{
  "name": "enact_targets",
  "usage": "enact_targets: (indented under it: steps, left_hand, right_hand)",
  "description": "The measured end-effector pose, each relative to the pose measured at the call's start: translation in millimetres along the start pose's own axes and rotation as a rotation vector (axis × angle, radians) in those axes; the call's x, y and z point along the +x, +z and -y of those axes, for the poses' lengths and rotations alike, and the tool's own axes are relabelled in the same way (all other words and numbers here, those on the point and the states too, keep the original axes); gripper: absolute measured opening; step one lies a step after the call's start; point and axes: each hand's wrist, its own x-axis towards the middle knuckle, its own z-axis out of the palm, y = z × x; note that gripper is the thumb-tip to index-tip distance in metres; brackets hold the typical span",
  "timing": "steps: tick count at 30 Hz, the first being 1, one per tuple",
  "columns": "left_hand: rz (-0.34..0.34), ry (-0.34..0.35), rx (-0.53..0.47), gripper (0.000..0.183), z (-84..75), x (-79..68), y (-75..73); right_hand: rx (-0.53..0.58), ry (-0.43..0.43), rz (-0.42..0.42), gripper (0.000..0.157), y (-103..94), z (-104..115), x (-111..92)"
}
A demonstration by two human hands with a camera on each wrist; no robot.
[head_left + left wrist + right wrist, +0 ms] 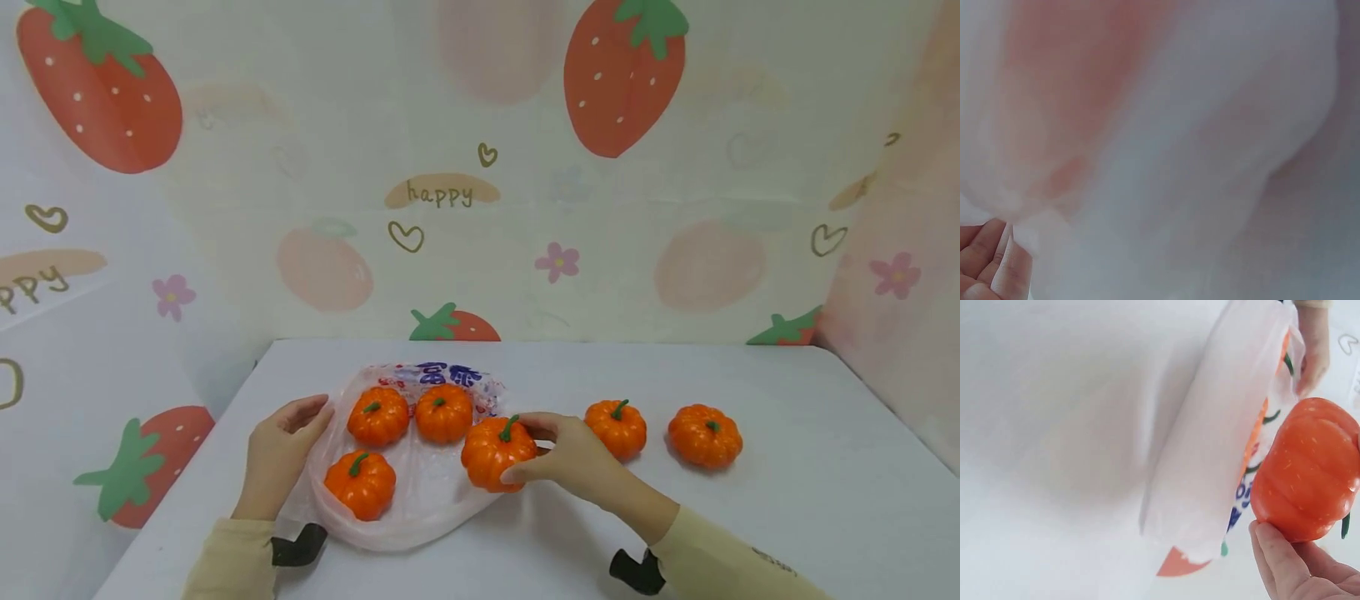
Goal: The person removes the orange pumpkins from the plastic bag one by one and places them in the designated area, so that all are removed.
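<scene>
A small orange toy pumpkin (495,457) with a green stem is gripped by my right hand (566,458), thumb at the front and fingers behind. It is held over the right rim of a thin white plastic bag (420,521), which lies spread on the table with its mouth open. At the bag's left rim, my left hand (281,450) pinches the plastic between thumb and fingers. Inside the bag sit three more pumpkins: one front left (363,492), one back left (378,417) and one at the back (444,413). The bag blurs most of the left wrist view.
Right of the bag, two more pumpkins rest on the white table (795,500): a nearer one (617,427), partly behind the right hand, and a farther one (705,437). A curtain (622,217) printed with strawberries stands behind and beside the table.
</scene>
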Motion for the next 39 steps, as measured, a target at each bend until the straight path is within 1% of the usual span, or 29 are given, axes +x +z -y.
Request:
enact_targets:
  steps: [3, 8, 10, 14, 18, 21, 25, 29, 34, 39]
  left_hand:
    - [-0.005, 0.002, 0.006, 0.059, 0.4, -0.2, -0.8]
    - [-0.003, 0.01, 0.009, 0.059, 1.6, 1.5, 0.3]
    - [-0.001, 0.013, 0.011, 0.06, 1.8, 1.5, 0.3]
    - [-0.007, 0.004, 0.014, 0.059, 1.8, 0.8, -0.7]
    - [-0.006, -0.005, 0.014, 0.059, 2.1, 1.2, 0.0]
    - [-0.001, -0.007, 0.014, 0.06, 2.3, 2.1, 1.8]
    - [0.008, -0.015, 0.008, 0.062, 1.0, 3.0, 3.5]
    - [0.014, -0.02, 0.003, 0.063, -0.5, 2.7, 3.3]
    - [0.004, -0.002, 0.027, 0.062, 2.0, 3.1, 3.1]
    - [0.005, -0.016, 0.03, 0.063, 2.5, 2.4, 3.3]
  right_hand:
    - [0.011, 0.006, -0.013, 0.074, -11.1, -7, -7]
    - [0.068, 0.004, -0.009, 0.079, -29.2, -21, -18]
    - [0.069, 0.005, -0.019, 0.083, -36.0, -26, -23]
    - [0.026, 0.018, -0.05, 0.089, -48.1, -33, -31]
    - [-0.014, 0.035, -0.064, 0.091, -59.8, -38, -41]
    - [-0.006, 0.036, -0.066, 0.091, -69.2, -42, -48]
    - [0.038, 0.051, -0.083, 0.089, -81.4, -48, -59]
    - [-0.013, 0.091, -0.123, 0.088, -93.8, -56, -69]
    - [-0.093, 0.142, -0.159, 0.092, -110.0, -69, -76]
    - [-0.138, 0.185, -0.182, 0.095, -123.9, -78, -82]
